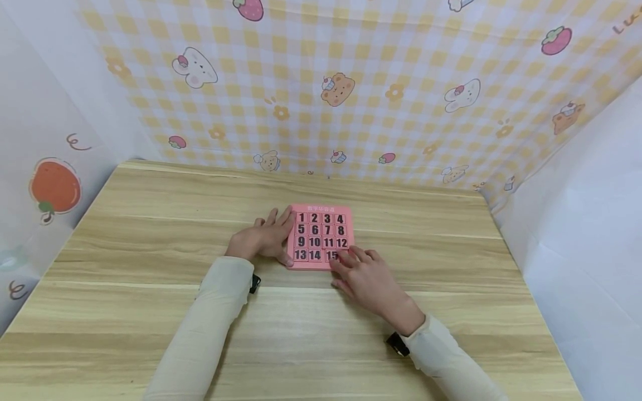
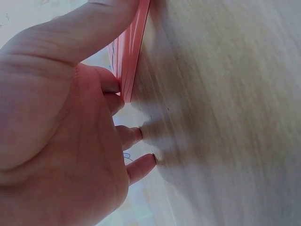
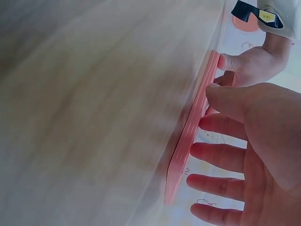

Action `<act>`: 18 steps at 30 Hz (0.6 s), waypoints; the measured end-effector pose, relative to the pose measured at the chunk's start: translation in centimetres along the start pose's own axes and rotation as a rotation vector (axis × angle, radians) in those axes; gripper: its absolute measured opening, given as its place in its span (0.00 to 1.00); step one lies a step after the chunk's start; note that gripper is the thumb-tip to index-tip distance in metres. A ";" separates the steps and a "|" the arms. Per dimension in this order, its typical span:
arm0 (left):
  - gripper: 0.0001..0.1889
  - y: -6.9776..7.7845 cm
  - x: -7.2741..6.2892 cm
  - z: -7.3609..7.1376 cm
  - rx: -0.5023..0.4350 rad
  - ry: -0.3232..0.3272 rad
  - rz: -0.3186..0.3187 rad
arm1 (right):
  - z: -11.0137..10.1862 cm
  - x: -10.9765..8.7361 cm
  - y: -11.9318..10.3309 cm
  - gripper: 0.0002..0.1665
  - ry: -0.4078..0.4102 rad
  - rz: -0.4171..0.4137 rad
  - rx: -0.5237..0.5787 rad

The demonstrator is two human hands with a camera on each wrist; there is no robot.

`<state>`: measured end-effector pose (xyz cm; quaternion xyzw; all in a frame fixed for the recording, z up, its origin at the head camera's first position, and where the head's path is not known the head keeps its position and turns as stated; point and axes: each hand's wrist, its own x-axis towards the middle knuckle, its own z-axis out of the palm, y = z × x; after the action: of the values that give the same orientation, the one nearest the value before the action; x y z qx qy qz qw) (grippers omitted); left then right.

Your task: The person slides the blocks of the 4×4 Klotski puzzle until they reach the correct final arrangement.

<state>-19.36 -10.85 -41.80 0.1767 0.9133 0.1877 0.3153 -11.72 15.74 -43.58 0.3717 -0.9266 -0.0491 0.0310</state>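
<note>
A pink number sliding puzzle lies flat on the table, its black-numbered tiles in rows from 1 at the upper left. Along its left side my left hand holds the frame, thumb at the near corner and fingers at the far part of that edge. My right hand reaches over the near right corner with fingers extended, the fingertips touching around tile 15. That tile sits slightly to the right of the column above it. Fingers hide the bottom right corner. In the left wrist view the puzzle's pink side edge shows beneath the thumb.
The wood-grain table extends around the puzzle on all sides. A yellow checked cloth with cartoon prints hangs behind it, and white sheets stand at the sides. Each wrist carries a black strap piece.
</note>
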 end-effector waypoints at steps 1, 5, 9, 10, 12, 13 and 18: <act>0.64 0.0 0.0 0.0 0.001 0.001 0.001 | 0.0 0.0 -0.1 0.27 0.000 0.001 -0.001; 0.64 0.0 0.1 0.1 -0.002 0.002 0.000 | 0.0 0.2 -0.3 0.26 0.015 0.005 0.004; 0.64 0.0 0.1 0.1 -0.003 0.004 0.000 | 0.1 0.3 -0.5 0.26 0.028 0.007 -0.004; 0.64 0.0 0.1 0.1 -0.004 0.004 -0.001 | 0.1 0.3 -0.6 0.26 0.029 0.007 -0.007; 0.64 0.0 0.1 0.1 -0.006 0.003 0.000 | 0.1 0.4 -0.7 0.25 0.030 0.010 -0.011; 0.64 0.0 0.1 0.1 -0.006 0.004 0.000 | 0.1 0.4 -0.7 0.25 0.030 0.012 -0.009; 0.64 0.0 0.1 0.0 -0.006 0.002 -0.001 | -0.1 0.6 -1.0 0.25 0.025 0.023 0.008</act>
<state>-19.40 -10.80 -41.88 0.1750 0.9131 0.1904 0.3151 -11.52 14.60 -43.59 0.3618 -0.9304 -0.0407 0.0417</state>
